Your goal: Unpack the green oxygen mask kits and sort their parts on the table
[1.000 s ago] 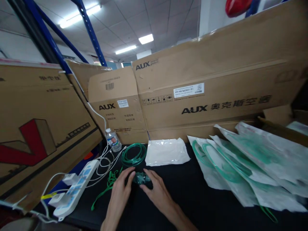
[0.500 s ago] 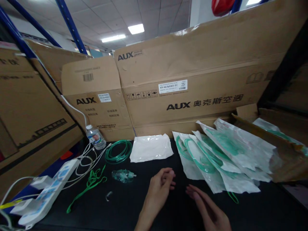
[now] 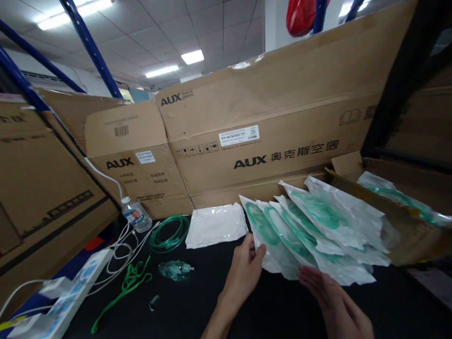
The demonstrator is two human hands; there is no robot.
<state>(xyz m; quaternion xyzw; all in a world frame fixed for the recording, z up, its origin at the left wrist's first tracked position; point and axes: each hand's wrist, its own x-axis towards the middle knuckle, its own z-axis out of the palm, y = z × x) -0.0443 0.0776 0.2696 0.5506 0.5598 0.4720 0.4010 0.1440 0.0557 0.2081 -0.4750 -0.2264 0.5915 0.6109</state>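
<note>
My left hand [image 3: 245, 263] is at the left edge of the nearest clear-and-white pouch [image 3: 266, 235], thumb and fingers closed about that edge. Coiled green tubing shows through the pouch's film. My right hand [image 3: 334, 294] is at the lower edge of the fanned row of similar pouches [image 3: 321, 235], its fingers stretched out together and overlapping the pouch edge; whether they press on it I cannot tell. Left of my hands lie a clear greenish mask [image 3: 174, 270], a coil of green tubing [image 3: 170, 234], a green elastic strap [image 3: 130, 278] and a small bent clear-and-metal piece [image 3: 154, 302].
A white flat packet [image 3: 216, 226] lies at the back, before tall cardboard panels [image 3: 254, 179]. At the left stand a water bottle [image 3: 136, 215] and a white power strip [image 3: 79, 287] with cables. An open carton [image 3: 409, 230] with more pouches is at the right.
Both hands have moved forward and right to the pouches. My left hand has closed on the edge of the nearest one. The view has shifted slightly right and up.
</note>
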